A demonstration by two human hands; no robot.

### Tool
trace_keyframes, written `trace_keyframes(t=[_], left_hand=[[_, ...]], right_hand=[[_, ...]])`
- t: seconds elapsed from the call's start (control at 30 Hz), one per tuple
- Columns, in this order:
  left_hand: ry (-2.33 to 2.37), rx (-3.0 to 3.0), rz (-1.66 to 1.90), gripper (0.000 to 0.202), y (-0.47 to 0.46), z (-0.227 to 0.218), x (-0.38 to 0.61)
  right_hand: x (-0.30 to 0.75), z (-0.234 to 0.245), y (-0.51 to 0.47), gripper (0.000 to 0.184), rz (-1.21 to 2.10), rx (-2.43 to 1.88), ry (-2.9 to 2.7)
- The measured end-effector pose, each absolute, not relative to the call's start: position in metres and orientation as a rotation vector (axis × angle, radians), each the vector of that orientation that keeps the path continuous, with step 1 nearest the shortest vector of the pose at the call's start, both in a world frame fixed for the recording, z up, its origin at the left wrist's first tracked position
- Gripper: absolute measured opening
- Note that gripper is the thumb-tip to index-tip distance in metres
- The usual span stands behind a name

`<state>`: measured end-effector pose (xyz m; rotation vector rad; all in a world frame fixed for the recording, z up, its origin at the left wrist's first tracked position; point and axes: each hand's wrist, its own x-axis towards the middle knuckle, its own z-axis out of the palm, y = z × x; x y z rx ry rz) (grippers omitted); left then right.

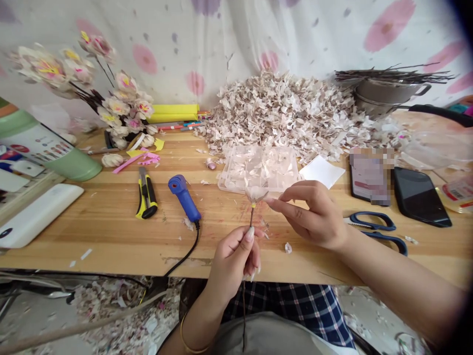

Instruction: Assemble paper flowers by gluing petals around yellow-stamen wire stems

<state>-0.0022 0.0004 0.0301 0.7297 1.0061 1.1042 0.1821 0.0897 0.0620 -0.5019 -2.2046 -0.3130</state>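
My left hand is closed around a thin brown twig, held upright above the table's front edge; its lower end hangs down over my lap. On top of the twig sits a small pale flower with a bit of yellow at its base. From the right, my right hand pinches a whitish petal at the flower's side between thumb and forefinger. Just behind the flower lies a clear compartment box with pale petals in it. One loose petal piece rests below my right hand.
A big heap of pale petals covers the back. Corded blue tool, utility knife and finished flowers are at left. At right lie scissors, two phones, white paper and a pot topped with twigs.
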Motion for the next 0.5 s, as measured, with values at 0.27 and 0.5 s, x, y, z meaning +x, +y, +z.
trace_keyframes(t=[0.27, 0.5], left_hand=[[1.003, 0.747, 1.071, 0.043, -0.001, 0.028, -0.004], [0.974, 0.756, 1.087, 0.042, 0.000, 0.023, -0.004]], right_hand=[[0.179, 0.059, 0.094, 0.041, -0.243, -0.501, -2.190], [0.177, 0.069, 0.090, 0.033, 0.013, -0.533, -2.117]])
